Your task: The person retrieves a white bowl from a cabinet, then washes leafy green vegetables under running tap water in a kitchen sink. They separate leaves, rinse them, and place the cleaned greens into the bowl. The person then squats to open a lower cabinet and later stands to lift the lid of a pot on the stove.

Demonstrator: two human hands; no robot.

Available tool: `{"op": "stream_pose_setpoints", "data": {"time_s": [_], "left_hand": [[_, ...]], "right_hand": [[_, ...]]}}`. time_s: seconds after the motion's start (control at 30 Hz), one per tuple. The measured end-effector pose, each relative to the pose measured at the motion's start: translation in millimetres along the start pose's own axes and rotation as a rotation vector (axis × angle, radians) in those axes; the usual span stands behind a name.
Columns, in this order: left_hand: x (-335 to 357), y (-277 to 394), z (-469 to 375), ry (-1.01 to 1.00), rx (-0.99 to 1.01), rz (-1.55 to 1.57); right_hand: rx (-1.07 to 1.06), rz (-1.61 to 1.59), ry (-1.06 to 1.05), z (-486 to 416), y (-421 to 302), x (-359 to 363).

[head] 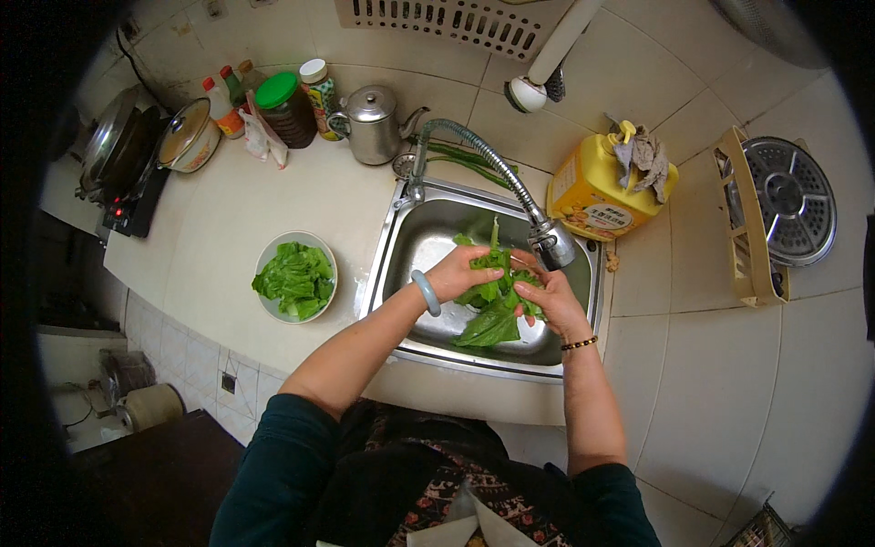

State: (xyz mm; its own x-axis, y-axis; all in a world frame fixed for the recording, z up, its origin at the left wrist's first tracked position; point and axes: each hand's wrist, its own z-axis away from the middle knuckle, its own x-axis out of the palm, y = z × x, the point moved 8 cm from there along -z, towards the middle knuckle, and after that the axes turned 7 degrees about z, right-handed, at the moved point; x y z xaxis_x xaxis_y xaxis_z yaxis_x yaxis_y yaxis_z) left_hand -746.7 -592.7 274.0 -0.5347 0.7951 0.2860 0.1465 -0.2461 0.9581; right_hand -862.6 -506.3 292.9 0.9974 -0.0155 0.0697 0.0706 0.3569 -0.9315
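Over the stainless-steel sink (424,232), both my hands grip green leafy vegetable (493,321). My left hand (463,275), with a pale bangle at its wrist, pinches leaves between thumb and fingers. Beside it on the right, my right hand (555,301) holds more of the same leaves, its thumb on top. One broad leaf hangs below the hands, over the basin. Above my right hand is the chrome spray head (552,247) of the flexible faucet (472,137). On the counter to the left, a bowl (264,301) holds a heap of green leaves (295,277).
Along the back wall stand a metal kettle (372,126), a green-lidded jar (284,113), several bottles and a lidded pot (191,140). Scallions (465,156) lie behind the sink. A yellow jug (601,184) with cloths on it stands at the sink's back right corner.
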Motion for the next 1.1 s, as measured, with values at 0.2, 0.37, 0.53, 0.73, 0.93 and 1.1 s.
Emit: {"op": "stream_pose_setpoints", "data": {"time_s": [0.2,0.37,0.53,0.73,0.93,1.1], "left_hand": [[4,-5,2,0.024,0.019,0.037],[1,-31,12,0.311,0.045,-0.348],[18,-76,36,0.153,-0.079,-0.888],[-29,-70,90,0.344,-0.167,-0.630],[-121,46,202,0.735,0.178,-0.758],[-200,107,263,0.993,0.182,-0.958]], "right_hand": [[0.090,0.171,-0.029,-9,19,16],[0.086,0.631,0.200,-13,33,16],[0.017,1.493,0.118,-23,64,53],[-0.066,1.347,0.153,-57,84,82],[0.058,0.417,0.051,-87,43,129],[-0.432,0.387,-0.071,-116,-23,254]]}}
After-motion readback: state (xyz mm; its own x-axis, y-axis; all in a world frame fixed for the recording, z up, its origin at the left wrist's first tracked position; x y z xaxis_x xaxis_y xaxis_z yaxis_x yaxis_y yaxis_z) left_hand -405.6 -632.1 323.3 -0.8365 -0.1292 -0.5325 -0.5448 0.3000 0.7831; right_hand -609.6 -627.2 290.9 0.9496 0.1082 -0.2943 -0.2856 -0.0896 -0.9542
